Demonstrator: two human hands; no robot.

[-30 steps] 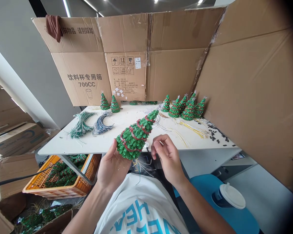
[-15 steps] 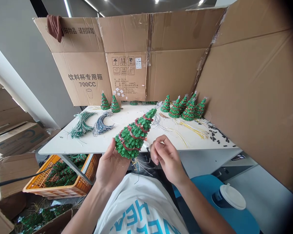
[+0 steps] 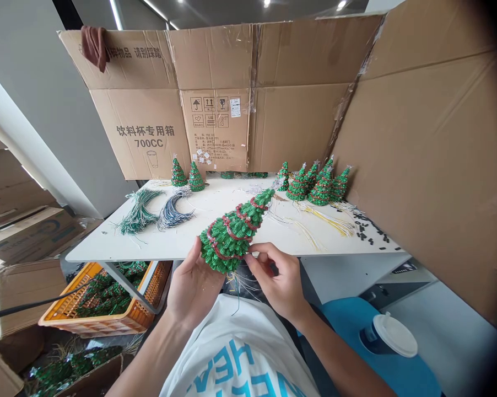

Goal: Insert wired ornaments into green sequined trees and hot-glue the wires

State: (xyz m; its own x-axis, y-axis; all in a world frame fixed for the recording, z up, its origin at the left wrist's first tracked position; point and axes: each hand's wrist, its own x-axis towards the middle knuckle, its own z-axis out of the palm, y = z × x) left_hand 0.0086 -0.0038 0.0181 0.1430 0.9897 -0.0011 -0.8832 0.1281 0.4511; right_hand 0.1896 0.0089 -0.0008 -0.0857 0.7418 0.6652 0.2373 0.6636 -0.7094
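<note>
A small green artificial Christmas tree (image 3: 234,231) with red garland is tilted, its top pointing up and to the right. My left hand (image 3: 194,281) cradles its base from the left, with the thumb along its side. My right hand (image 3: 277,275) is at the lower right edge of the tree, thumb and forefinger pinched together against it. What lies between those fingertips is too small to make out. Thin loose wires (image 3: 240,284) hang from under the base, between my hands.
Similar trees stand along the back of the white table (image 3: 120,245). Green-white wires (image 3: 139,212), blue-white wires (image 3: 174,209) and yellow-white wires (image 3: 329,219) lie on it. Cardboard (image 3: 302,121) walls the back and right. An orange crate (image 3: 95,325) of trees, a blue stool (image 3: 347,320) and a lidded cup (image 3: 393,334) are below.
My right hand has moved left to the tree's lower edge, its fingers now pinched there. The tree has shifted slightly right and down in my left hand.
</note>
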